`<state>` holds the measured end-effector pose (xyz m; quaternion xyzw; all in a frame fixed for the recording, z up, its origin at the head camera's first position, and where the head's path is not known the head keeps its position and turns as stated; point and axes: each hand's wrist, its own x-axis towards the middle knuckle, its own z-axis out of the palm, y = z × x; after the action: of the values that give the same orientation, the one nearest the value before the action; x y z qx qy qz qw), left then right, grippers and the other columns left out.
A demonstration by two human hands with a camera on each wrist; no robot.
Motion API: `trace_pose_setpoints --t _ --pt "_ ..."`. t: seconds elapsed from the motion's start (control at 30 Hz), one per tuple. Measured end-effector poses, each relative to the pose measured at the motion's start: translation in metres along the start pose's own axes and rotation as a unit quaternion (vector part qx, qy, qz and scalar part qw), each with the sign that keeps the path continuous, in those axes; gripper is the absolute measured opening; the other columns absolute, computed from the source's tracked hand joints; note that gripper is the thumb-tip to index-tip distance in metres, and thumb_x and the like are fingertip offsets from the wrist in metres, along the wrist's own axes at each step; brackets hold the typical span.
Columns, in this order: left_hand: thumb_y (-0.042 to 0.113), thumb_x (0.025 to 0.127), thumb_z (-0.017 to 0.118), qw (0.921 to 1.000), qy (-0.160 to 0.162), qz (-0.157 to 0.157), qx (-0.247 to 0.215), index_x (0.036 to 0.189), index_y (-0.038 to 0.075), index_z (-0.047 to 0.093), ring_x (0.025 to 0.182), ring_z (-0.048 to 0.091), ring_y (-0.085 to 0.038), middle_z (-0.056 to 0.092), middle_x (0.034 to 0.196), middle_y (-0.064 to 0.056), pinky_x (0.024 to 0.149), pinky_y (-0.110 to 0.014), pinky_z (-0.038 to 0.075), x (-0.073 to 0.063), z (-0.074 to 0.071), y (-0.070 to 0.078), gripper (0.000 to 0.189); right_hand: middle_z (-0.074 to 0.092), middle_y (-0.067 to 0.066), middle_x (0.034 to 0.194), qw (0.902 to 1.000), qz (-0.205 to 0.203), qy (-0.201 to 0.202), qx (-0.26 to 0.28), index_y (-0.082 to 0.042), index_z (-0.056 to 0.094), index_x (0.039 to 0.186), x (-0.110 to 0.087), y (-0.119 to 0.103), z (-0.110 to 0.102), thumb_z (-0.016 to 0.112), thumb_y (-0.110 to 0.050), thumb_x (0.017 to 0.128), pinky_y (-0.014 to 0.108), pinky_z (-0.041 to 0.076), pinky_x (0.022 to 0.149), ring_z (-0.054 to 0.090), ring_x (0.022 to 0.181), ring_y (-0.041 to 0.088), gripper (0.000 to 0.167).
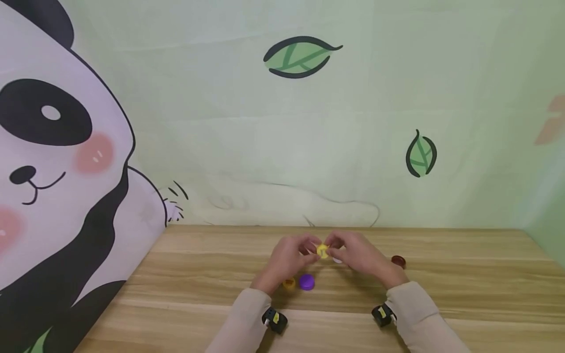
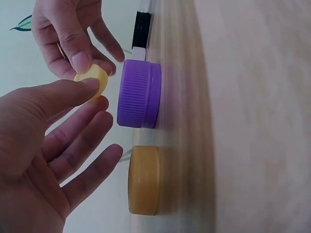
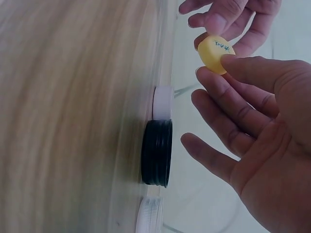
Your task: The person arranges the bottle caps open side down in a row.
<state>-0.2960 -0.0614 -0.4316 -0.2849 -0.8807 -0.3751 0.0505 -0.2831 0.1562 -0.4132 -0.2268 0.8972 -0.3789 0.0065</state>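
Observation:
Both hands hold one small round yellow bottle cap (image 1: 322, 251) above the table. Thumb and fingers of my left hand (image 1: 289, 257) pinch its left side, while my right hand (image 1: 359, 254) pinches it from the right. Small dark marks show on the cap's face in the right wrist view. Below the left hand, a ribbed purple cap (image 2: 138, 94) lies on the table beside an orange cap (image 2: 144, 180). Nearest the right hand are a white cap (image 3: 163, 103), a black lid (image 3: 157, 153) and a ribbed whitish cap (image 3: 149, 215), standing in a row.
The wooden table (image 1: 198, 289) reaches back to a pale green wall cloth (image 1: 220, 122) printed with a panda and leaves. A dark reddish-brown cap (image 1: 398, 262) sits beside the right wrist, partly hidden by it.

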Motion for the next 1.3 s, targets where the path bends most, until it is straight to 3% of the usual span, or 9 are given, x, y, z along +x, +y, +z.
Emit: trace_pose_setpoints --t 0.2,0.43,0.83,1.1,1.3 --pt "0.006 0.089 0.086 0.9999 -0.005 0.012 0.001 0.119 0.009 0.075 0.08 0.073 -0.014 0.079 0.094 -0.003 0.075 -0.028 0.057 -0.001 -0.002 0.002 0.032 0.071 0.002 0.098 0.9996 0.004 -0.005 0.026 -0.004 0.07 0.117 -0.001 0.0 -0.001 0.069 -0.009 0.103 0.034 0.053 0.069 0.061 0.08 0.016 0.014" --pt "0.009 0.09 0.086 0.9998 -0.002 0.017 0.012 0.114 0.009 0.076 0.081 0.072 -0.012 0.078 0.093 -0.001 0.075 -0.028 0.057 -0.001 -0.004 0.003 0.027 0.072 0.003 0.098 0.9992 -0.001 -0.009 0.04 -0.005 0.071 0.114 -0.002 -0.003 -0.006 0.07 -0.009 0.102 0.035 0.053 0.066 0.061 0.077 0.018 0.012" --pt "0.015 0.089 0.088 0.9997 -0.022 0.0 -0.008 0.103 0.013 0.081 0.079 0.068 -0.004 0.077 0.092 0.008 0.072 -0.024 0.055 -0.003 -0.006 0.002 0.016 0.073 -0.003 0.1 0.9986 -0.03 -0.033 0.029 -0.011 0.073 0.109 -0.003 -0.002 -0.009 0.081 -0.009 0.094 0.046 0.055 0.089 0.067 0.096 0.016 0.017" --pt "0.013 0.086 0.088 0.9993 -0.032 -0.01 -0.017 0.098 0.013 0.081 0.081 0.067 -0.005 0.075 0.087 0.009 0.073 -0.026 0.055 -0.008 -0.015 0.005 0.014 0.073 -0.005 0.098 0.9972 -0.044 -0.044 0.042 -0.012 0.074 0.107 -0.002 -0.007 -0.004 0.083 -0.01 0.093 0.042 0.056 0.089 0.068 0.096 0.016 0.018" --pt "0.013 0.087 0.088 0.9981 -0.044 0.002 -0.043 0.099 0.011 0.081 0.083 0.068 -0.004 0.075 0.088 0.008 0.076 -0.025 0.058 -0.01 -0.019 0.006 0.015 0.072 -0.006 0.097 0.9964 -0.052 -0.05 0.045 -0.011 0.073 0.107 -0.006 -0.008 -0.006 0.083 -0.01 0.093 0.041 0.056 0.089 0.068 0.094 0.015 0.017"
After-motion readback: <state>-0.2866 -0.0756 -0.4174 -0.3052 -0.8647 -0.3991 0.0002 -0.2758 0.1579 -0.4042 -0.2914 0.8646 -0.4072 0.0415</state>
